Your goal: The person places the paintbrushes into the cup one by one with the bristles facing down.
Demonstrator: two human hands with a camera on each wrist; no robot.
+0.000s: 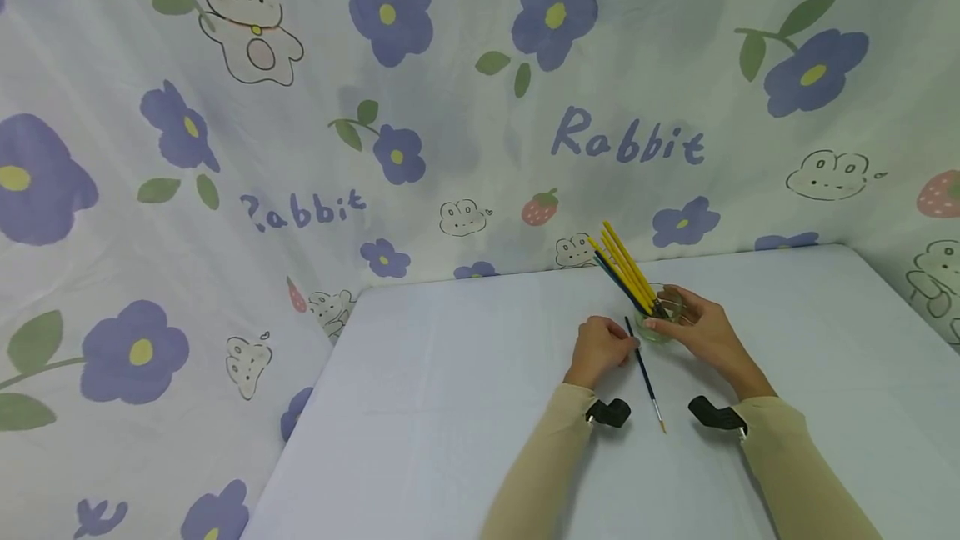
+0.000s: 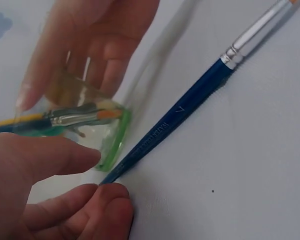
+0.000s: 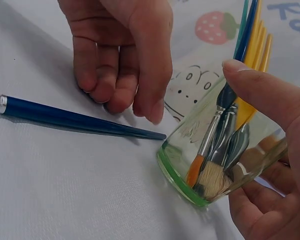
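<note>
A dark blue paintbrush point(image 1: 643, 373) with a silver ferrule lies on the white table, its bristles toward the person. Beside its thin handle end is my left hand point(image 1: 600, 348); in the left wrist view the thumb and fingers point(image 2: 115, 200) are parted around that tip, without a visible pinch. My right hand point(image 1: 712, 336) grips a clear glass cup point(image 3: 177, 175) with a green-tinted base, thumb on one side and fingers around the other. The glass is tilted in the right wrist view. Several yellow, blue and green brushes point(image 1: 626, 269) lean in it, bristles down.
A white cloth covers the table point(image 1: 420, 407). Behind and to the left hangs a curtain point(image 1: 465, 90) printed with purple flowers, rabbits and strawberries. Black wrist mounts point(image 1: 609, 412) sit on both beige sleeves point(image 1: 543, 457).
</note>
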